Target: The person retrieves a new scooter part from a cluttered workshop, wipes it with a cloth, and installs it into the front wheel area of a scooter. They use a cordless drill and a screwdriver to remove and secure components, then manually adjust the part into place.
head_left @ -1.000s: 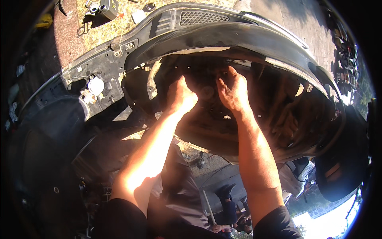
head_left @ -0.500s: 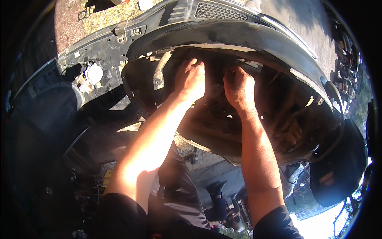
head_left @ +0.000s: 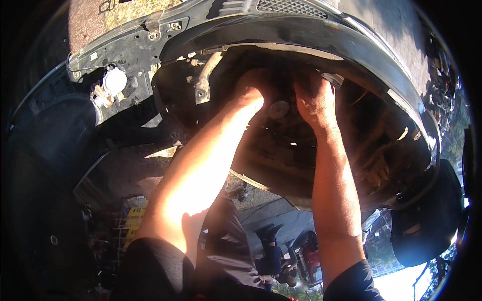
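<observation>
Both of my arms reach into the dark hollow of a large black vehicle body panel [head_left: 281,37]. My left hand [head_left: 252,89] is left of the middle, deep in shade, and its fingers are lost in the dark. To its right, my right hand [head_left: 316,98] is bent over with its fingers curled in; what they hold, if anything, is hidden. A pale round disc [head_left: 279,109] shows between and just below the hands. Left of my left hand, a light metal bracket [head_left: 205,80] hangs inside the panel's rim.
A white round part [head_left: 115,81] is fixed to the dark frame at left. At right sits a rounded black housing [head_left: 427,215]. A mesh grille [head_left: 291,7] lies along the top. Below are a yellow crate-like thing [head_left: 134,223] and another person [head_left: 271,258] in dark clothes.
Both hands have gone deeper into the shaded hollow and shifted slightly right. The pale disc between them shows more clearly. The view has shifted a little.
</observation>
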Available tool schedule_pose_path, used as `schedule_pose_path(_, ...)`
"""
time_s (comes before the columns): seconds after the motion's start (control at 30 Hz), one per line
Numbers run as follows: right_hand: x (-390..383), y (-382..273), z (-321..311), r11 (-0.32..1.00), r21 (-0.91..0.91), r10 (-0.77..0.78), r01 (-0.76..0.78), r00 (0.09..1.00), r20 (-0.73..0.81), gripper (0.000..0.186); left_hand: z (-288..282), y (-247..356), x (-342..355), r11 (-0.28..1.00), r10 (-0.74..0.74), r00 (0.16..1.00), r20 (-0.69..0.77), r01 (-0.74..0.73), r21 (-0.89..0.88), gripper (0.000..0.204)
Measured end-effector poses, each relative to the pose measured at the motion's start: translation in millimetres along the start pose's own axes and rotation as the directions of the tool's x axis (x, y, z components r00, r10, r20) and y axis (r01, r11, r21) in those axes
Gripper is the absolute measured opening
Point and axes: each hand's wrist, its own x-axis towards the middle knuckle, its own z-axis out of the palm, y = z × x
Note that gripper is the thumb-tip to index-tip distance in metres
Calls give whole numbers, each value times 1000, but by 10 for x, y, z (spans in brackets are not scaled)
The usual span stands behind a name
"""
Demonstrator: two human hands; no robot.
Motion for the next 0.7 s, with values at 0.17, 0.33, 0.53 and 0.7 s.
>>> schedule_pose_path(0.17,2,-24,-52,998,-37,44,-40,994,104,18,2,-5,17,999,27,999,38,-26,-23,45)
schedule_pose_path(0.33,-356,36,99,971,7,-238,239,968,-80,20,-8,-13,-49,837,-252,966,52,245,-489,38)
schedule_pose_path(0.53,-634,143,183,967,90,-232,239,969,-84,22,11,-65,-111,990,50,995,-84,-60,-124,25)
schedule_pose_path(0.7,-514,81,215,982,-47,-185,182,981,-64,28,23,-45,-55,982,-83,991,-106,64,-178,29)
